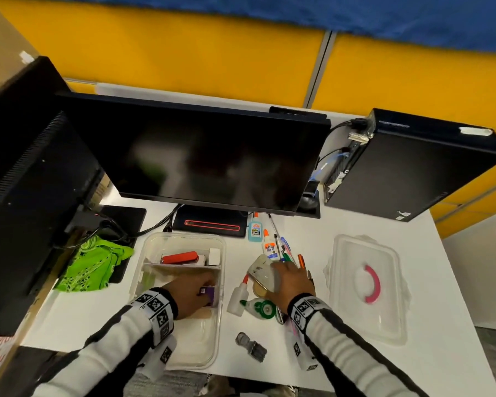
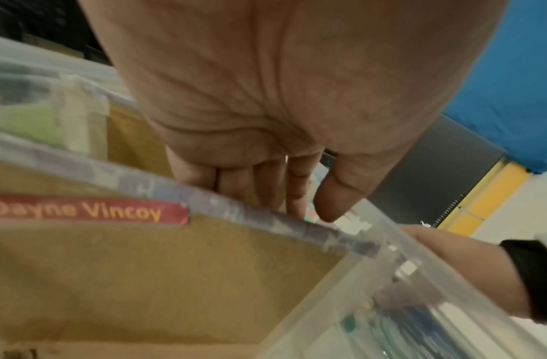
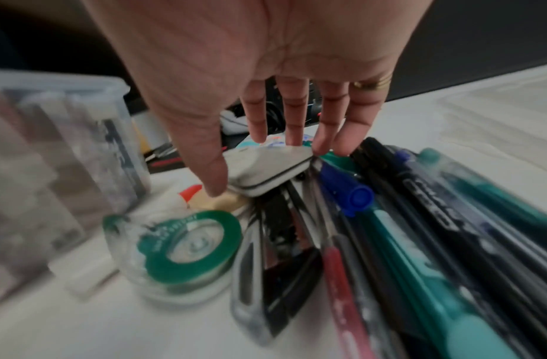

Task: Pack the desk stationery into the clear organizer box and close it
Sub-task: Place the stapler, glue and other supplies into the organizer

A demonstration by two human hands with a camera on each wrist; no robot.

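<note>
The clear organizer box (image 1: 184,339) lies open on the white desk, with a red stapler (image 1: 181,257) in its back compartment. My left hand (image 1: 195,296) reaches into the front compartment and grips a small purple item (image 1: 209,293). In the left wrist view the fingers (image 2: 266,184) dip behind the box's divider (image 2: 204,194) and the purple item is hidden. My right hand (image 1: 287,279) pinches a flat white-grey case (image 3: 266,170) between thumb and fingers, beside a heap of pens (image 3: 419,230). The clear lid (image 1: 367,287) with a pink handle lies at the right.
Two glue bottles (image 1: 254,229), a small orange-tipped bottle (image 1: 238,299), a green correction tape (image 3: 186,245) and a grey stamp (image 1: 251,346) lie between box and lid. A monitor (image 1: 212,156) stands behind, a green cloth (image 1: 95,265) left, a black computer (image 1: 413,167) right.
</note>
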